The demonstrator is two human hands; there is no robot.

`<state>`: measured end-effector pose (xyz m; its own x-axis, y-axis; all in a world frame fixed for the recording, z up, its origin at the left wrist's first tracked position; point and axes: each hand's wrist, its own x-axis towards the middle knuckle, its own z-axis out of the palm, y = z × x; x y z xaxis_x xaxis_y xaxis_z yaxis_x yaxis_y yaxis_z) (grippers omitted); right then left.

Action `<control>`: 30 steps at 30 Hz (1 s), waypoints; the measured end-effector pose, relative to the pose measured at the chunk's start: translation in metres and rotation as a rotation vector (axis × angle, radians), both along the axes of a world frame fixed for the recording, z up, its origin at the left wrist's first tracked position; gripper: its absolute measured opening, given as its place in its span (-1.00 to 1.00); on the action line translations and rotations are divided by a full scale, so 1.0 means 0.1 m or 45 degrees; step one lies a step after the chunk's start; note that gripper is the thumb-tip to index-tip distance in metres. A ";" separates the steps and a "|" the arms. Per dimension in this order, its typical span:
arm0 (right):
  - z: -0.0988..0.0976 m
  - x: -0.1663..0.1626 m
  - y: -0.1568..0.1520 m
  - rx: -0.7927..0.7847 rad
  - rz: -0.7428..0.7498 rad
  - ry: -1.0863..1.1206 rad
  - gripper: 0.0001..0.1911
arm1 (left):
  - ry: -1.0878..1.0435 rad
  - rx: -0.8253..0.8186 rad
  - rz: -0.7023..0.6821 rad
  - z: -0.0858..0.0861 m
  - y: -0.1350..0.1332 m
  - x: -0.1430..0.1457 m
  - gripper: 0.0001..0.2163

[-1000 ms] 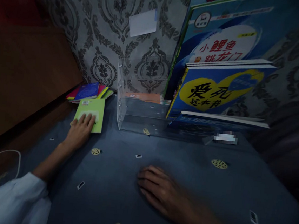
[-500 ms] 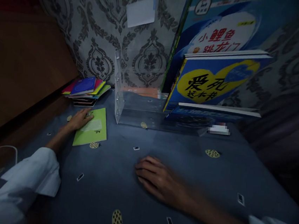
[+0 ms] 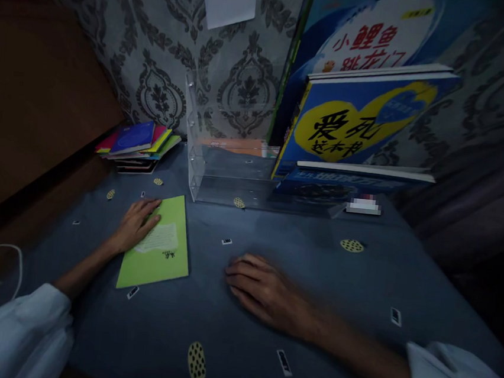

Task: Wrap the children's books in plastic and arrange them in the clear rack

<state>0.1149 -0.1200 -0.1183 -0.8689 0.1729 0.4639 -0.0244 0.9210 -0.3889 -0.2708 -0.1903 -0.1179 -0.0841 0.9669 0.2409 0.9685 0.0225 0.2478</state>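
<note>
My left hand (image 3: 136, 225) lies on the upper left part of a thin light-green book (image 3: 155, 266), its fingers stretched flat over the cover and its thumb apart. A pale text panel and small dark drawing show on that cover. The book rests flat on the dark blue-grey tablecloth. To its right, my right hand (image 3: 264, 288) rests palm down on the cloth, fingers loosely extended side by side, with nothing visible in it. Behind the green book, a stack of thin colourful books (image 3: 138, 142) sits against the wall, a blue one on top.
A clear acrylic book rack (image 3: 194, 168) stands along the wall. On its right side lean a blue book with a yellow heart (image 3: 329, 128), a taller blue book (image 3: 368, 40) and a lower dark-blue one (image 3: 346, 183). A white cable (image 3: 20, 268) runs at the left edge.
My left hand has slid the green book toward me, away from the stack. The right hand stays at nearly the same place on the cloth. The view has tilted slightly down.
</note>
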 end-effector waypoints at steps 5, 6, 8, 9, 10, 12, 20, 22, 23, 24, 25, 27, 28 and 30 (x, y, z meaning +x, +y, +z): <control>0.01 -0.02 0.01 0.034 -0.112 0.112 -0.77 | -0.043 -0.005 -0.049 -0.02 -0.09 0.36 -0.48; 0.01 -0.02 0.02 0.032 -0.150 0.149 -0.77 | -0.053 -0.003 -0.067 -0.03 -0.10 0.44 -0.49; 0.01 -0.03 0.03 0.015 -0.218 0.203 -0.78 | -0.077 -0.001 -0.090 -0.03 -0.11 0.61 -0.50; 0.00 -0.02 0.04 0.004 -0.251 0.215 -0.78 | -0.088 0.000 -0.097 -0.04 -0.11 0.70 -0.51; 0.00 -0.01 0.05 -0.005 -0.284 0.216 -0.78 | -0.098 0.002 -0.102 -0.04 -0.10 0.79 -0.52; 0.00 0.01 0.06 -0.003 -0.350 0.205 -0.77 | -0.108 0.016 -0.119 -0.05 -0.06 0.97 -0.53; -0.01 0.18 0.18 0.035 -0.514 0.153 -0.78 | -0.129 0.007 -0.251 -0.08 0.29 1.79 -0.57; -0.02 0.25 0.23 0.035 -0.560 0.086 -0.76 | -0.136 0.009 -0.285 -0.10 0.38 1.99 -0.56; -0.03 0.30 0.25 0.035 -0.585 0.054 -0.74 | -0.140 0.008 -0.307 -0.11 0.42 2.07 -0.56; -0.04 0.34 0.27 0.032 -0.606 0.028 -0.73 | -0.143 0.009 -0.333 -0.11 0.46 2.13 -0.56; -0.05 0.37 0.29 0.024 -0.621 0.010 -0.72 | -0.150 0.014 -0.365 -0.11 0.49 2.17 -0.56; -0.05 0.43 0.31 0.000 -0.631 0.010 -0.69 | -0.195 0.033 -0.441 -0.08 0.55 2.18 -0.57; -0.05 0.45 0.32 -0.013 -0.628 0.019 -0.68 | -0.239 0.050 -0.481 -0.06 0.57 2.14 -0.59; -0.06 0.48 0.33 -0.033 -0.626 0.040 -0.66 | -0.351 0.093 -0.541 -0.01 0.59 2.00 -0.64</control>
<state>0.1627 -0.0869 -0.1246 -0.6674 0.5706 0.4785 0.3988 0.8165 -0.4174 -0.0705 -0.1310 -0.1191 0.2427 0.9111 0.3332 0.7868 -0.3857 0.4819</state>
